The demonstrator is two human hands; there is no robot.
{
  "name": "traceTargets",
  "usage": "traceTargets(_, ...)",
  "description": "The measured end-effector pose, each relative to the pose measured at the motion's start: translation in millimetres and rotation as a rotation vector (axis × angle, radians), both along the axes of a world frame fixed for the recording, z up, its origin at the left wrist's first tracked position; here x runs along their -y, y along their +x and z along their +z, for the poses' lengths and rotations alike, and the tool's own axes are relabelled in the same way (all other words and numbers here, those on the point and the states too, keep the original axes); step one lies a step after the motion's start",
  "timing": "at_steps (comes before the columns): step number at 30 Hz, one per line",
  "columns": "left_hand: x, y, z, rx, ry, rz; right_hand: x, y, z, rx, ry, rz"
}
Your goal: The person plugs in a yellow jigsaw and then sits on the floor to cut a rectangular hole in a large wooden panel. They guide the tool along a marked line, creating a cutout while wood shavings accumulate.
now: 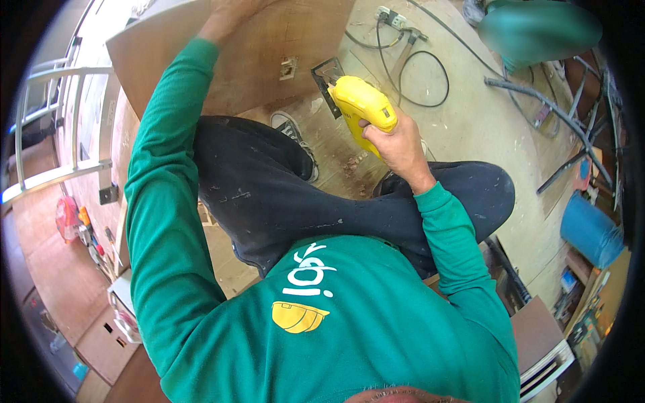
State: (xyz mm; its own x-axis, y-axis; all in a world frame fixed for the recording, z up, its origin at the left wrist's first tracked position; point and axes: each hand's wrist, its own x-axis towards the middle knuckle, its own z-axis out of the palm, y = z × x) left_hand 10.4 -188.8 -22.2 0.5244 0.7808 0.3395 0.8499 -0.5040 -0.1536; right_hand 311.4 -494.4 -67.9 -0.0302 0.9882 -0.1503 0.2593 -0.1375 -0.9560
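My right hand is wrapped round the handle of a yellow jigsaw. Its dark base plate faces a brown wooden panel, with a small gap between the two. A small rectangular cutout with rough edges shows in the panel near the jigsaw. My left hand rests at the panel's far edge, its fingers cut off by the top of the picture. Sawdust and chips lie on the floor below the jigsaw.
A hammer, a power strip and a looped black cable lie beyond the jigsaw. Another person in green is at the far right. Metal bars and a blue bucket stand right; a metal ladder is left.
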Motion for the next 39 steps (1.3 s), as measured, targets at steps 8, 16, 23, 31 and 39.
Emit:
traceTargets(8, 28, -2, -15, -0.120, 0.000, 0.078, 3, 13, 2, -0.040, 0.017, -0.151)
traceTargets(16, 51, -99, -14, 0.267, -0.155, 0.414, -7, 38, 6, -0.079, 0.098, -0.428)
traceTargets(23, 75, -107, -13, 0.554, -0.130, 0.429, -10, 55, 19, 0.001, 0.097, -0.479)
traceTargets(31, 28, -76, 40, 0.078, -0.212, 0.383, -1, 41, 13, 0.041, 0.125, -0.211)
traceTargets(39, -45, -39, 89, -0.114, -0.116, -0.049, 6, 20, 35, -0.181, -0.044, 0.013)
